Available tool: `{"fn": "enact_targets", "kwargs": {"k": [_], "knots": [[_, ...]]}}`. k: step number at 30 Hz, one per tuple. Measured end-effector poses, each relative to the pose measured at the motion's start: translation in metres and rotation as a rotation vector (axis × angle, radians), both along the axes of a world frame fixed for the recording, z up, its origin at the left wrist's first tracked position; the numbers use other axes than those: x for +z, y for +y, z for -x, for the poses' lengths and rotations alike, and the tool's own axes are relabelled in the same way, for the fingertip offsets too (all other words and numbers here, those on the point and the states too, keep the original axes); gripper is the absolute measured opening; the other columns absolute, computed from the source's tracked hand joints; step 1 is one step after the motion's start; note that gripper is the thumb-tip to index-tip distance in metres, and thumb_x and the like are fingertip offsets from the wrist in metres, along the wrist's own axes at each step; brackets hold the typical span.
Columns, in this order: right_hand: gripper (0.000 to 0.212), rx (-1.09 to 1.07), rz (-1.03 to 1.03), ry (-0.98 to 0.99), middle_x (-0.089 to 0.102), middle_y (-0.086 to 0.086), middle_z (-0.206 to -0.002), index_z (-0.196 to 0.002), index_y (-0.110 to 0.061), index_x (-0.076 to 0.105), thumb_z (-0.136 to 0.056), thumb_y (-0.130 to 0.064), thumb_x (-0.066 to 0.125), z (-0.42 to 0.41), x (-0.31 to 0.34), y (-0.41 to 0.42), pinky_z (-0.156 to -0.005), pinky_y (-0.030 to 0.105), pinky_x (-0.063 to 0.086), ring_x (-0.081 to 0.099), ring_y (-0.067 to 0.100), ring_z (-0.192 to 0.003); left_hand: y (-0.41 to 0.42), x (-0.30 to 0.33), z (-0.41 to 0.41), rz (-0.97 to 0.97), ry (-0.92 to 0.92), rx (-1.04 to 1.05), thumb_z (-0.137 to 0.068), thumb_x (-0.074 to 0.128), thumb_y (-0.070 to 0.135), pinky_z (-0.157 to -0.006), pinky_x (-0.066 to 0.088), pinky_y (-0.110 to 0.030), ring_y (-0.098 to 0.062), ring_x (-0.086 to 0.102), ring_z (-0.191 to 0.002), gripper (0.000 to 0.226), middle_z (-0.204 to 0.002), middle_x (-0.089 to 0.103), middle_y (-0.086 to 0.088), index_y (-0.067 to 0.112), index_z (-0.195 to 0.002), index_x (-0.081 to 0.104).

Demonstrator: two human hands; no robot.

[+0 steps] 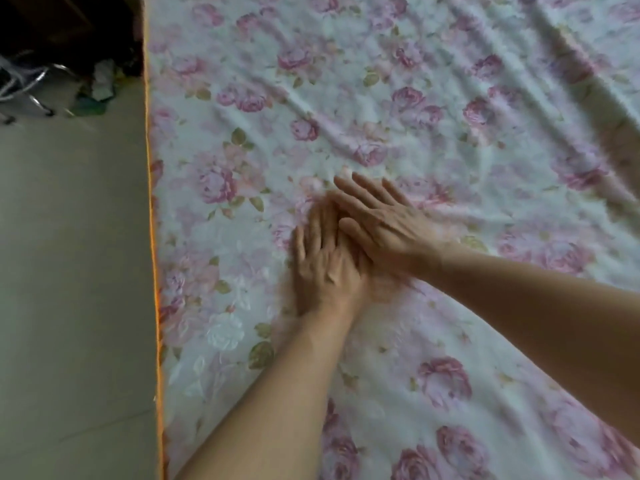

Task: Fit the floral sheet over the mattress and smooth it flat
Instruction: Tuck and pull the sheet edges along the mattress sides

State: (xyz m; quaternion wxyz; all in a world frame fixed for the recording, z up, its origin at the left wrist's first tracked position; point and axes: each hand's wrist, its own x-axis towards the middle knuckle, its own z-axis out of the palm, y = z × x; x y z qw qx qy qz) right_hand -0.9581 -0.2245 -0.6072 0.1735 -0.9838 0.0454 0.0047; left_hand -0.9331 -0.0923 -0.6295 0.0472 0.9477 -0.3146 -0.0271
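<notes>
The floral sheet point(398, 98), white with pink roses, lies spread over the mattress and fills most of the head view. Long creases run across its upper and right parts. My left hand point(320, 268) lies flat on the sheet near the middle, fingers straight and pointing away from me. My right hand point(384, 223) comes in from the right, also flat, with its palm and thumb overlapping the fingers of my left hand. Both press down on the fabric. An orange strip of the mattress edge point(154, 271) shows along the sheet's left border.
A pale tiled floor point(72, 289) runs along the left of the bed. At the top left corner stand a metal-framed object point(24, 88) and a heap of small clutter point(100, 88) against a dark area.
</notes>
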Motion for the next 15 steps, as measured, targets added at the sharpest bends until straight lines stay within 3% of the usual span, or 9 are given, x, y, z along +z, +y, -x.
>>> {"fn": "enact_targets", "kwargs": {"k": [3,7,10,12,15], "knots": [[0.065,-0.019,0.075,0.009,0.011,-0.013,-0.159,-0.151,-0.036,0.015,-0.092,-0.061,0.006,-0.013,-0.01,-0.003,-0.119,0.041,0.001,0.004,0.009,-0.147,0.018,0.004,-0.012,0.081,-0.012,-0.047,-0.093,0.02,0.046,-0.117,0.018,-0.042,-0.014,0.02,-0.146,0.063,-0.157,0.028,0.002,0.02,-0.148,0.035],[0.067,-0.365,0.136,0.09,-0.003,-0.011,-0.16,-0.153,-0.033,0.004,-0.094,-0.064,0.009,-0.001,-0.02,-0.045,-0.119,0.044,-0.006,-0.008,0.009,-0.147,0.035,0.007,-0.038,-0.003,0.012,0.255,-0.095,0.01,0.057,-0.119,-0.006,-0.043,-0.015,-0.008,-0.148,0.067,-0.162,-0.006,0.004,0.027,-0.153,0.001],[0.069,-0.34,0.169,0.123,-0.004,-0.01,-0.161,-0.153,-0.03,0.002,-0.093,-0.064,0.007,0.005,-0.018,-0.054,-0.119,0.043,-0.006,-0.011,0.009,-0.146,0.028,0.009,-0.064,-0.015,0.044,0.448,-0.097,0.016,0.057,-0.119,-0.008,-0.047,-0.02,-0.017,-0.147,0.07,-0.16,-0.016,0.0,0.022,-0.154,-0.005],[0.066,-0.352,0.182,0.09,0.004,-0.008,-0.161,-0.153,-0.029,0.011,-0.095,-0.06,0.012,0.003,-0.016,-0.052,-0.119,0.043,-0.002,-0.004,0.012,-0.147,0.013,0.008,-0.078,-0.002,0.015,0.376,-0.097,0.016,0.057,-0.118,-0.009,-0.047,-0.018,-0.017,-0.147,0.069,-0.161,-0.016,0.003,0.023,-0.153,-0.006],[0.047,-0.36,0.09,-0.119,0.033,0.0,-0.15,-0.136,-0.02,0.04,-0.096,-0.043,0.034,-0.012,-0.008,-0.049,-0.114,0.042,0.018,0.025,0.022,-0.139,-0.004,0.004,-0.088,-0.021,-0.024,0.266,-0.096,0.01,0.057,-0.118,-0.007,-0.048,-0.015,-0.014,-0.147,0.067,-0.161,-0.011,0.004,0.026,-0.153,-0.005]]}}
